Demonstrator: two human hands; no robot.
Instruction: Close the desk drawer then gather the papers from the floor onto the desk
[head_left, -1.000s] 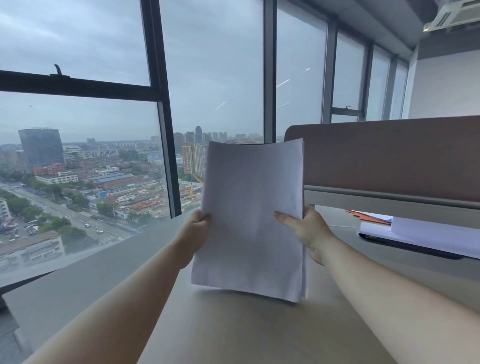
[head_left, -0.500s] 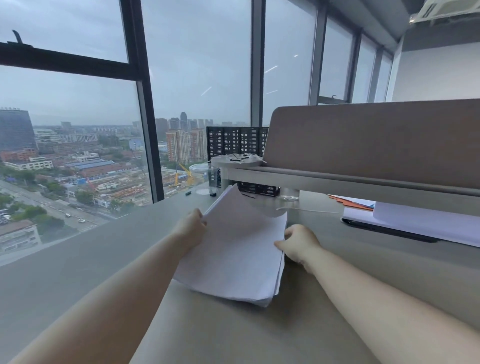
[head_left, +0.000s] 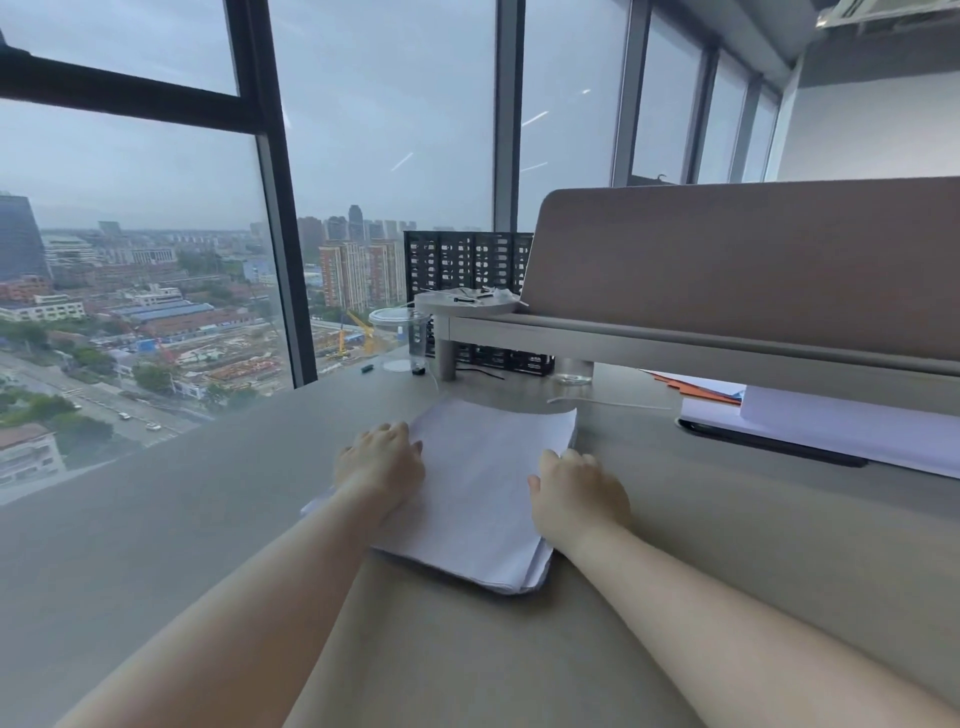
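Clear plastic cup (head_left: 399, 338) beside black crate (head_left: 467, 270)

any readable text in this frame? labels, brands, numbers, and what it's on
None legible.
Stack of papers under the left hand and right hand: the top sheet looks blank.
Sheets under the shelf: no print visible.
Clear plastic cup: no label visible.
City buildings through the window: any signage is too small and blurred.

stack of papers (head_left: 483, 483) flat on the desk (head_left: 727, 545), left hand (head_left: 382, 465) on its left edge, right hand (head_left: 576, 493) on its right edge. behind, a raised shelf (head_left: 675, 340); plastic cup (head_left: 400, 338) left of the shelf's post.
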